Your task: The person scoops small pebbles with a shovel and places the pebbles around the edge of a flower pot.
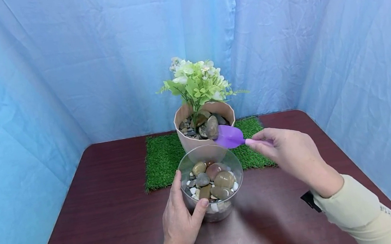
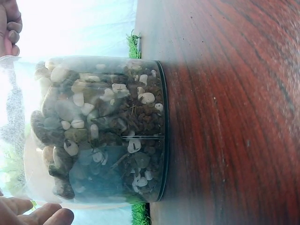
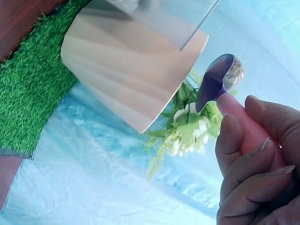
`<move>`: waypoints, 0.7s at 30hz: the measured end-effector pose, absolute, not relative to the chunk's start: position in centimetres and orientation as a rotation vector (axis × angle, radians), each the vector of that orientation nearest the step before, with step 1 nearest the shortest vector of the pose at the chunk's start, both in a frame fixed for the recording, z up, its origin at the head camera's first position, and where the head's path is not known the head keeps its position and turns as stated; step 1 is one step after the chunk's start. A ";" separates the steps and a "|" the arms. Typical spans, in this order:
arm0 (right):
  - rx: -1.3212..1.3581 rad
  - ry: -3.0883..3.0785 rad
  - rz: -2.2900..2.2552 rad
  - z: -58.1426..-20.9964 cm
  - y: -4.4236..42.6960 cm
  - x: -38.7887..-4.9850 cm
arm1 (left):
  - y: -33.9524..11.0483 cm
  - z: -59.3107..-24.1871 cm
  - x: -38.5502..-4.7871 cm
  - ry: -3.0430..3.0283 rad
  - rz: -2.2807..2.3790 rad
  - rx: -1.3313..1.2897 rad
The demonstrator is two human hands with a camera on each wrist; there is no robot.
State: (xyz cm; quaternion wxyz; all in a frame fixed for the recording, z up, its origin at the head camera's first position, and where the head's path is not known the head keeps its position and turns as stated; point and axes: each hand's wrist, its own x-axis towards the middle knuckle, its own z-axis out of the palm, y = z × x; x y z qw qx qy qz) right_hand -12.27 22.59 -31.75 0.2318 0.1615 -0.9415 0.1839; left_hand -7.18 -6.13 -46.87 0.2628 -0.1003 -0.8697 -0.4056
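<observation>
The jar [image 1: 216, 218] is made of clear, smooth, round-walled material, and it is filled partway with layers: brown grit [image 2: 140, 117] at the base, small white pebbles [image 2: 146, 97] mixed through, and larger rounded stones [image 1: 223, 179] in tan, grey and reddish tones on top, some shining. The pot [image 3: 117, 70] is pale beige, opaque and faceted at the rim; white flowers [image 1: 199, 75] with light green leaves are set in it among grey and brown stones. The scoop [image 1: 231, 137] is shaped from purple material, with a thin curved blade and a pink handle [image 3: 248, 124].

The scoop's handle is pinched between the thumb and curled fingers of the right grip [image 1: 293, 151]. A grey-brown stone [image 1: 212, 127] is carried at the blade's tip, left of that grip and above the pot's near rim; whether the stones behind it are touched cannot quite be told. By the left grip [image 1: 182, 220] the jar is held at its side, thumb and fingers spread around the wall.

The jar is stood upright beside the left grip on the dark red-brown, grained bench [image 1: 117, 195]. Ahead of both grips, the pot is placed on a green turf mat [image 1: 160, 158]. The space is enclosed by creased, pale blue curtains [image 1: 120, 66].
</observation>
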 end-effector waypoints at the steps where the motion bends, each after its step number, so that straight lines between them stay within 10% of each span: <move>1: 0.442 -2.586 0.497 -31.7 22.7 -12.4 | -6.1 -46.9 -7.2 -2.350 -1.095 -0.272; 21: 0.374 -2.676 0.418 -31.2 24.3 -13.8 | -6.0 -46.8 -7.1 -2.338 -1.090 -0.274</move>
